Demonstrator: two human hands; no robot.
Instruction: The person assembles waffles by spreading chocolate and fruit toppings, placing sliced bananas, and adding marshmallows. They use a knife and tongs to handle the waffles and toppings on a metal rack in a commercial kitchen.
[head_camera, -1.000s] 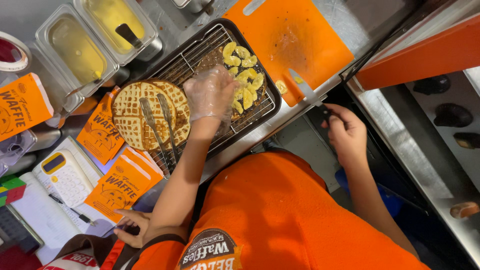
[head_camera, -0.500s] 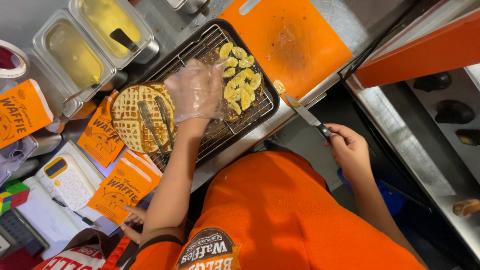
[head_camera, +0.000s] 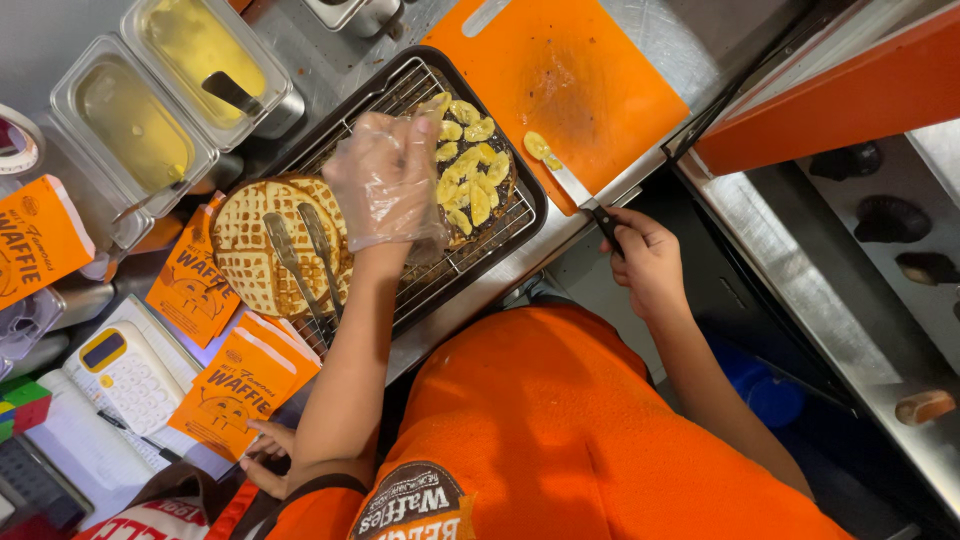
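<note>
Left of the wire rack (head_camera: 470, 262) on the steel table (head_camera: 700, 30), flat orange paper sleeves with dark lettering lie fanned: one (head_camera: 190, 285) touching the plain waffle (head_camera: 250, 250), another (head_camera: 240, 390) below it, a third (head_camera: 35, 240) farther left. The left hand (head_camera: 385, 185), in a clear glove, hovers half-curled over the rack, fingertips by the banana slices (head_camera: 472, 185) on the dark waffle. The right hand (head_camera: 645, 260) grips a black-handled knife (head_camera: 572, 185), a slice on its blade over the orange cutting board (head_camera: 560, 80). Since half a second ago the knife has lifted toward the rack.
</note>
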